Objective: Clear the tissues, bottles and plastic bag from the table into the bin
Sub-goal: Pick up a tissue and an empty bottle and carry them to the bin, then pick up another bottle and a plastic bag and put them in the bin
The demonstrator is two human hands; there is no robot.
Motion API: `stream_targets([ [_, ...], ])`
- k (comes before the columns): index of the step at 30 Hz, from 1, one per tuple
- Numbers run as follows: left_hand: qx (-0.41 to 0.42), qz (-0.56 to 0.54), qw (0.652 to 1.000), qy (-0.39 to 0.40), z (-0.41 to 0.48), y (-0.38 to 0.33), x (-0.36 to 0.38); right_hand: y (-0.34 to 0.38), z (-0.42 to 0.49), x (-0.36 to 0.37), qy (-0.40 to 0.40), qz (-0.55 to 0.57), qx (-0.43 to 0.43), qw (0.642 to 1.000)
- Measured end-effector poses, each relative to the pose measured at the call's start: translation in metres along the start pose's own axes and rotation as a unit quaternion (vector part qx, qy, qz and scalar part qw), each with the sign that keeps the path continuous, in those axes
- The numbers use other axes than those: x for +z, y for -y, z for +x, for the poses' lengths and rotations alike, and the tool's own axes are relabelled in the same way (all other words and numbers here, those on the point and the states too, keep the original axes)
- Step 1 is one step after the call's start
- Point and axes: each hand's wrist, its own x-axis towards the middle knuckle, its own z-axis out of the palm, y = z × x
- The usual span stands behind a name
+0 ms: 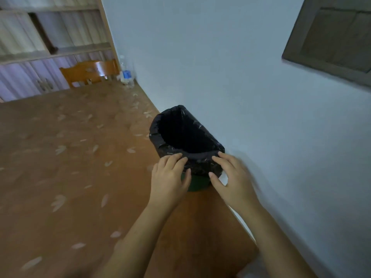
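Two bare hands, left hand (169, 177) and right hand (233, 178), short-nailed, on bare forearms.

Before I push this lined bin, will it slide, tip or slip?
Probably light: the bin is small and no contents show. The black bag is thin crinkled film, so it may slip under the left hand and right hand. Pushed at the rim, it might tip.

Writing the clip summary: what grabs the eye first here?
A small green bin lined with a black bag stands on the brown leaf-patterned table, beside the pale wall. The left hand and right hand both rest on the bag's near folded-over cuff. A clear water bottle stands at the table's far corner.
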Motion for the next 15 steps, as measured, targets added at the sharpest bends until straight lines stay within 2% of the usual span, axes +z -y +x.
stream_targets([
  [6, 0.007, -0.007, 1.0, -0.01, -0.059, -0.012, -0.038, 0.032, -0.047, -0.02, -0.017, -0.006, -0.023, 1.0],
  [12, 0.012, 0.003, 0.999, -0.041, -0.12, -0.021, -0.067, 0.064, -0.108, -0.021, -0.042, -0.074, -0.034, 0.996],
  [15, 0.009, 0.004, 0.999, -0.05, -0.15, -0.023, -0.078, 0.078, -0.134, -0.019, -0.03, -0.091, -0.045, 0.994],
])
